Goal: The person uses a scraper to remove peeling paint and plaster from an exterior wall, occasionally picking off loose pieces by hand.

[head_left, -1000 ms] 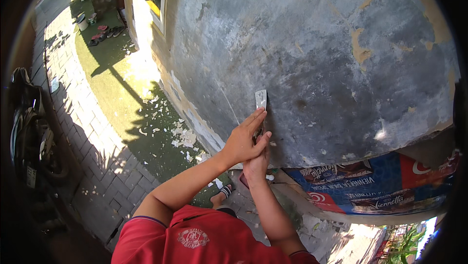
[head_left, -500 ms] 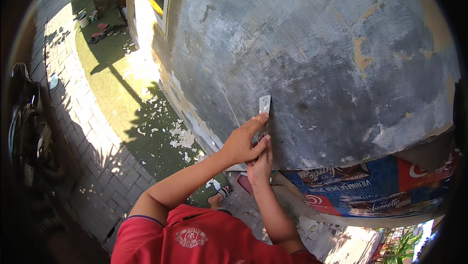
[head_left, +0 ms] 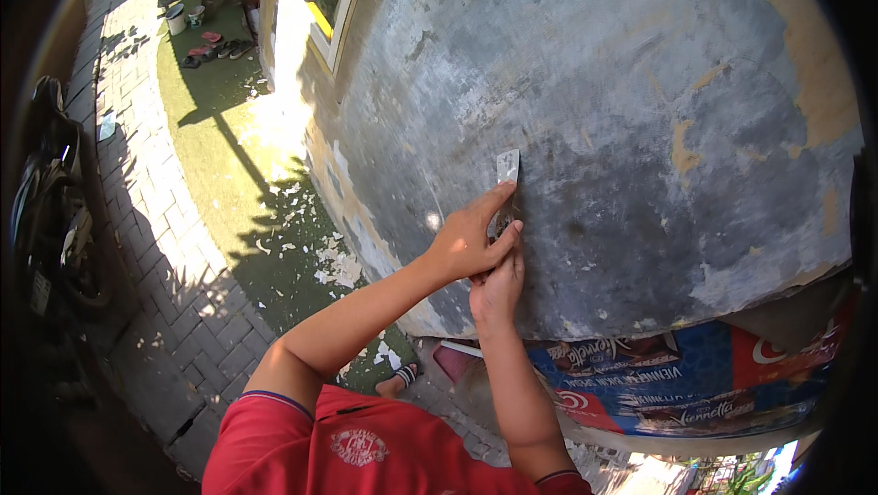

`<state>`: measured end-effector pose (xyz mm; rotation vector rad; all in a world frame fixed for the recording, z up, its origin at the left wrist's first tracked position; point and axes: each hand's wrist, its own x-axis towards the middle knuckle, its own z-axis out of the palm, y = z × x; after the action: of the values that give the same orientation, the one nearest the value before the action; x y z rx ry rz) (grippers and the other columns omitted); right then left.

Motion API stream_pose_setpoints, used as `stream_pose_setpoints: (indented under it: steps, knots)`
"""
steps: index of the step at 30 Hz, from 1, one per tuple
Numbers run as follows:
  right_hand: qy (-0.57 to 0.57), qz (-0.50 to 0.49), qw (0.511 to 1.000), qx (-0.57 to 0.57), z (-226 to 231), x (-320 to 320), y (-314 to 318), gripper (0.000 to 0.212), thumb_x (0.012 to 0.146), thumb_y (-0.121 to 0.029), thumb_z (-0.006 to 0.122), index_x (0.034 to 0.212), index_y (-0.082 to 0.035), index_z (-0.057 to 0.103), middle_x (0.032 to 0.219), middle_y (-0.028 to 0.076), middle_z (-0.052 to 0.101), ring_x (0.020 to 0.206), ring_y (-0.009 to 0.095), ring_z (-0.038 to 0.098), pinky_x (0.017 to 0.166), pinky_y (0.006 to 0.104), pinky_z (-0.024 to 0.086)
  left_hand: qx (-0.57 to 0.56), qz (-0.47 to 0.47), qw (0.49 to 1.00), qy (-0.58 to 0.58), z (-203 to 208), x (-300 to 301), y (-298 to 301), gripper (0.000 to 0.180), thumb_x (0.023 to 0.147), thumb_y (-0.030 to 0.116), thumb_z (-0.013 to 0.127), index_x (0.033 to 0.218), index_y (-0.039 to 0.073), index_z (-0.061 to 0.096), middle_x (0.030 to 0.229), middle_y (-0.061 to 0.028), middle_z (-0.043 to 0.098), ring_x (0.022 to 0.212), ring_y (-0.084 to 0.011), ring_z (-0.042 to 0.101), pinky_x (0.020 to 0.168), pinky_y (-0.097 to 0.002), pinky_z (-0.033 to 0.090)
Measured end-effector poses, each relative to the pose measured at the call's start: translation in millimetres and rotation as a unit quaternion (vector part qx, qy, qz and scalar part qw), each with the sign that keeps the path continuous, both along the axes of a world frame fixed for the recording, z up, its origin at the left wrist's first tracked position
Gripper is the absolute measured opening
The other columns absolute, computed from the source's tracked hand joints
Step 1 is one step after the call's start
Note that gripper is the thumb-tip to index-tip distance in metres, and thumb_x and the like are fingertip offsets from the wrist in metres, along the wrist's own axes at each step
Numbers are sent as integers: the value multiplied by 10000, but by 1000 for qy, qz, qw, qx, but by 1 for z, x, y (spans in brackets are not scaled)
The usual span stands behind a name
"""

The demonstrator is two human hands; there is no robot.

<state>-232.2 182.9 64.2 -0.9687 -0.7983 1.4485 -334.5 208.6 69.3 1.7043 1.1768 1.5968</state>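
A putty knife (head_left: 508,166) with a pale flat blade points up against the grey, patchy wall (head_left: 622,148) in front of me. My right hand (head_left: 498,292) is closed around its handle, low down. My left hand (head_left: 465,241) lies over the tool from the left. Its fingers reach up to the base of the blade, and its thumb rests by the right hand's fingers. Most of the handle is hidden by my hands. Tan patches show on the wall where the grey coat is gone.
Paint flakes (head_left: 338,266) litter the green mat (head_left: 206,138) at left. Buckets (head_left: 176,20) and shoes (head_left: 219,50) stand farther off, near a window (head_left: 331,6). A parked motorcycle (head_left: 55,212) is at far left. A printed blue-and-red banner (head_left: 677,376) hangs below the wall.
Both hands and the putty knife have moved a little upward along the wall, still gripping it. The view has shifted slightly, so surroundings sit more to the right.
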Motion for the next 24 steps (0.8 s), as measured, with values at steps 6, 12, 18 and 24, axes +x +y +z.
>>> stream_pose_setpoints:
  steps: [6, 12, 18, 24]
  knots:
    - [5, -12, 1000, 28, 53, -66, 41, 311, 1056, -389, 457, 1212, -153, 584, 780, -49, 536, 540, 31, 421, 446, 221, 309, 133, 162, 977, 29, 9, -29, 55, 596, 935, 378, 585, 1422, 49, 482, 1267, -253, 612, 879, -318, 716, 878, -406, 533]
    - [-17, 55, 996, 63, 53, -59, 61, 318, 1040, -363, 505, 1243, -136, 598, 790, -56, 503, 581, 28, 413, 463, 225, 310, -90, 26, 994, -57, 62, -60, 37, 551, 925, 350, 604, 1399, 80, 523, 1132, -267, 665, 900, -327, 706, 821, -390, 548]
    - [76, -38, 993, 87, 29, -30, -20, 476, 1065, -406, 405, 1421, -92, 428, 1355, 63, 494, 1217, 163, 513, 992, 350, 453, 102, -36, 994, -21, 23, -1, -9, 576, 919, 294, 605, 1402, 3, 486, 1405, -234, 521, 1314, -354, 503, 1073, -392, 425]
    - [31, -2, 994, 106, 64, -15, 8, 564, 1039, -496, 430, 1423, -82, 432, 1361, 71, 511, 1248, 173, 522, 1027, 342, 452, 91, -16, 996, -2, 67, 2, 3, 615, 926, 351, 583, 1420, 8, 455, 1443, -227, 489, 1360, -383, 450, 1126, -427, 371]
